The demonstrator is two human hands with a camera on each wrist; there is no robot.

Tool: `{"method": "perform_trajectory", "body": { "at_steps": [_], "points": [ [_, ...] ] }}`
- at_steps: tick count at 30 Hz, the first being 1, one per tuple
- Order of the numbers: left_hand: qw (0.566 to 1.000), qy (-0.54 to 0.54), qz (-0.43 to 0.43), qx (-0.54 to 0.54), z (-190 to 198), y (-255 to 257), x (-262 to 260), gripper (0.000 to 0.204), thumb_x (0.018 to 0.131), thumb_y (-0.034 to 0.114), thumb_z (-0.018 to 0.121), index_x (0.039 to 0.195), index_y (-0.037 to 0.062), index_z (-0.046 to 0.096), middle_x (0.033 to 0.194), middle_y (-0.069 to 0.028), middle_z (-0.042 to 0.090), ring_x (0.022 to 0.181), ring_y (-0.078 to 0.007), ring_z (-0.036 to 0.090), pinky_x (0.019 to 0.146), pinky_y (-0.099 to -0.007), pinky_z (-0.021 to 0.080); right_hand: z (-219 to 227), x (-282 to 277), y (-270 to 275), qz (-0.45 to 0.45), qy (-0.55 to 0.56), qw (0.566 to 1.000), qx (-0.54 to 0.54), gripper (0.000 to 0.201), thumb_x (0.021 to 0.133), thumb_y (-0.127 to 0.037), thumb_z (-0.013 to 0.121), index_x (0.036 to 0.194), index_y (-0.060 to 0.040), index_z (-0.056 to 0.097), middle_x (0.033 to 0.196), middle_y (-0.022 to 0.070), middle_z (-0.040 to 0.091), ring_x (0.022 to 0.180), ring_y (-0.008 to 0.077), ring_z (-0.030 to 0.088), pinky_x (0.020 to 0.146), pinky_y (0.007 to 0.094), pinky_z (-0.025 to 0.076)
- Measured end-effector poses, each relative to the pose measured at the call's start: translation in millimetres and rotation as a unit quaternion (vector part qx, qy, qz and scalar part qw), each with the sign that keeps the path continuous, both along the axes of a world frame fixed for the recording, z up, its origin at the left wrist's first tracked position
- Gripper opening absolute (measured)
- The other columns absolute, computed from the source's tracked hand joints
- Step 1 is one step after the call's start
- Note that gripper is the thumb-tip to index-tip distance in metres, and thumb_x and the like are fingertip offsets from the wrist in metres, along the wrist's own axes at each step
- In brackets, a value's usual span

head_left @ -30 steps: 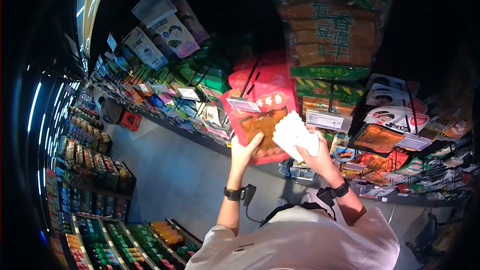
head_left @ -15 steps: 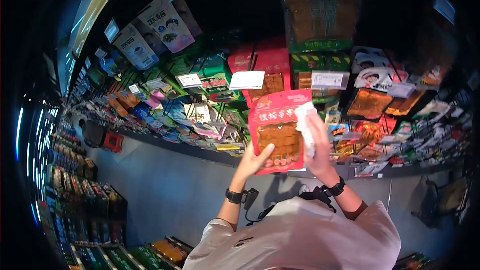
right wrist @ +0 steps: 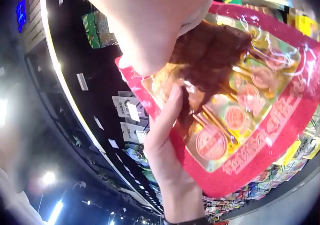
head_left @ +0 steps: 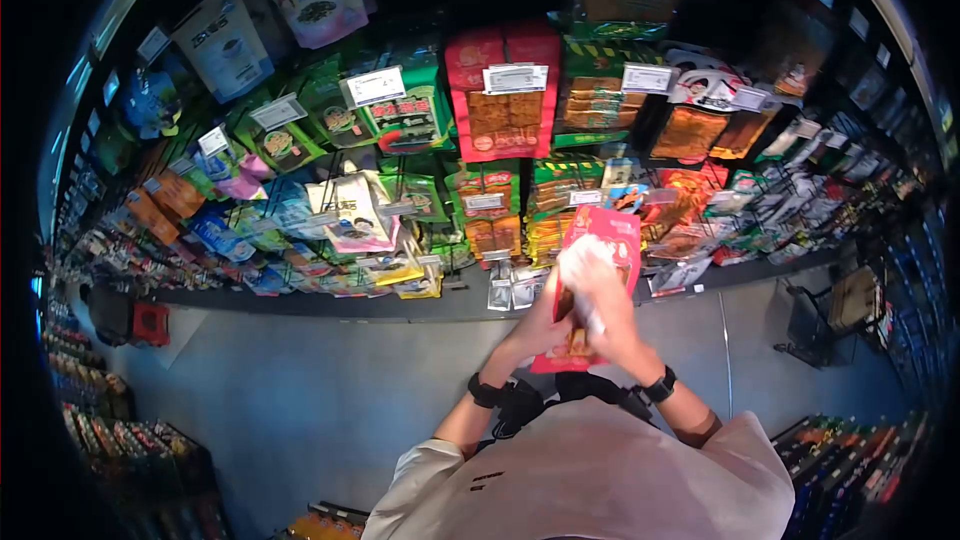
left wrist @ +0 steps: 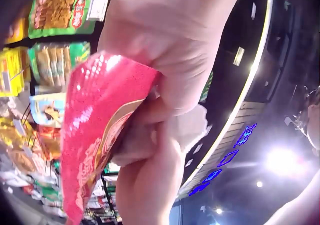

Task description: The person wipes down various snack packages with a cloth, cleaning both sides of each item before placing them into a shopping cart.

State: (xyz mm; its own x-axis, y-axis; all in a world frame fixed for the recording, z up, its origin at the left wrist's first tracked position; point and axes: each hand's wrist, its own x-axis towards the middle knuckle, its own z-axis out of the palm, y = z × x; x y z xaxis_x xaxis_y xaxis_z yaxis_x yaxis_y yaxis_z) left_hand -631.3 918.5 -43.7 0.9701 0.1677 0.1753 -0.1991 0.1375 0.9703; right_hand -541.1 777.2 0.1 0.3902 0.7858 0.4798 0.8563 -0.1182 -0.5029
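A red snack packet (head_left: 625,230) with a clear window over brown food is tilted in front of the person's chest. The left hand (head_left: 535,330) grips it by its side; in the right wrist view the left thumb (right wrist: 175,100) lies across the window. The right hand (head_left: 608,305) holds a crumpled white cloth (head_left: 582,258) against the front of the packet. Part of the cloth (left wrist: 192,127) shows beside the fingers in the left wrist view. The right fingers are blurred, and the hand covers much of the packet in the head view.
Ahead stands a long rack of hanging snack bags, with another red packet (head_left: 500,130) behind a price tag (head_left: 515,78). A red stool (head_left: 150,324) is on the floor at left, a folding chair (head_left: 840,305) at right. Bottle shelves (head_left: 850,460) stand at lower right.
The red packet has come away from the rack toward the chest and now tilts. The right hand with the cloth has moved from the packet's right edge across its front. The head view has turned right.
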Motion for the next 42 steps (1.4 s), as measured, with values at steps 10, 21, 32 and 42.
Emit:
{"method": "perform_trajectory", "body": {
  "at_steps": [10,21,32,42],
  "points": [
    [0.962,-0.07,-0.169,0.202,3.8,-90.8,14.0,0.08,0.093,-0.001,0.054,0.16,0.0043,0.009,0.147,-0.0236,0.043,0.135,-0.0273,0.044,0.111,-0.0345,0.034,5.6,-11.9,-103.1,-0.22,0.097,0.965,0.107,0.047,0.092,-0.002,0.055,0.139,-0.0023,0.055,0.147,0.0184,0.05,0.143,0.0371,0.039,0.118,0.0446,0.028],
    [0.937,-0.065,-0.268,0.214,23.4,-262.6,44.4,0.075,0.092,-0.001,0.051,0.159,0.0132,0.022,0.135,-0.0255,0.056,0.103,-0.0352,0.063,0.089,-0.036,0.049,-23.8,8.8,-312.7,-0.341,0.215,0.876,0.266,0.042,0.098,-0.007,0.052,0.139,-0.0019,0.055,0.15,0.0179,0.046,0.143,0.0318,0.039,0.119,0.0412,0.024],
    [0.972,0.077,-0.219,0.043,-8.0,-486.0,110.2,0.058,0.111,0.04,0.029,0.154,-0.0001,0.031,0.151,-0.0139,0.042,0.138,-0.0202,0.039,0.116,-0.0323,0.028,-31.4,-41.0,-496.5,-0.352,0.052,0.931,0.078,0.07,0.07,-0.007,0.07,0.139,-0.0086,0.054,0.149,0.0125,0.047,0.145,0.0342,0.036,0.121,0.0525,0.024],
    [0.887,0.274,-0.32,-0.188,-1.9,-624.8,179.0,0.059,0.108,0.051,0.031,0.144,0.0055,0.041,0.137,-0.0123,0.056,0.12,-0.0247,0.061,0.101,-0.0394,0.05,-32.8,-40.5,-587.0,-0.467,0.061,0.882,0.03,0.074,0.068,-0.003,0.068,0.14,-0.0093,0.052,0.15,0.0098,0.047,0.146,0.0305,0.034,0.121,0.0503,0.023]
  ]
}}
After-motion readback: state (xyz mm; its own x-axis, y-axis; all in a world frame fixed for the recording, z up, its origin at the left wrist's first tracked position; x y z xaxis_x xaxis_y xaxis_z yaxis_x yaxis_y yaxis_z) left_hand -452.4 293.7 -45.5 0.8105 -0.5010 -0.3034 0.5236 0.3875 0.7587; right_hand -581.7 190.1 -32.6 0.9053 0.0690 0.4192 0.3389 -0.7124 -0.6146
